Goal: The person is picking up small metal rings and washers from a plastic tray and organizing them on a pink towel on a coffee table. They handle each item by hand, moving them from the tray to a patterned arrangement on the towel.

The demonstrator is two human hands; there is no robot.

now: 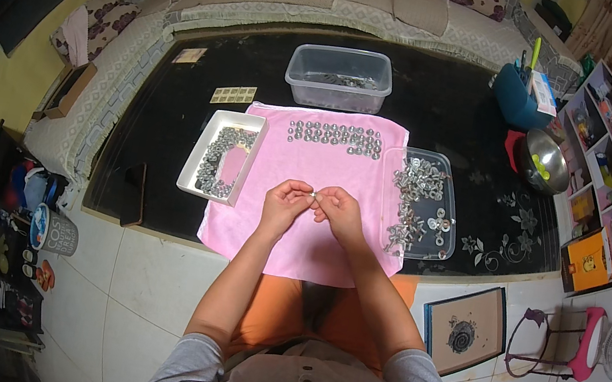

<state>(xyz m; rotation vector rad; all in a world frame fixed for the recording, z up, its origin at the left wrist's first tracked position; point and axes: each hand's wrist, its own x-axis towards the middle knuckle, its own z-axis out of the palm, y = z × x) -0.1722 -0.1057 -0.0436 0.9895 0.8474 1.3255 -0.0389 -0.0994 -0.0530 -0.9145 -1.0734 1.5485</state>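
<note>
Over a pink cloth [252, 224], my left hand [283, 204] and my right hand [341, 210] meet at the fingertips. Between them they pinch a small shiny metal part [313, 194], mostly hidden by the fingers. Small metal fasteners [335, 135] stand in rows on the cloth's far half. To the left, a white box [244, 181] contains many small grey metal pieces [215, 160]. On the right, a clear plastic lid or shallow tray [428, 249] carries loose screws or bolts [420, 180], with a few washer-like pieces [441, 223].
A clear plastic tub [335, 99] with dark small parts inside stands beyond the cloth on the black tabletop [230, 63]. A phone [133, 195] lies at the left edge. Right of the tub are a blue holder [513, 95] and a metal bowl [559, 166].
</note>
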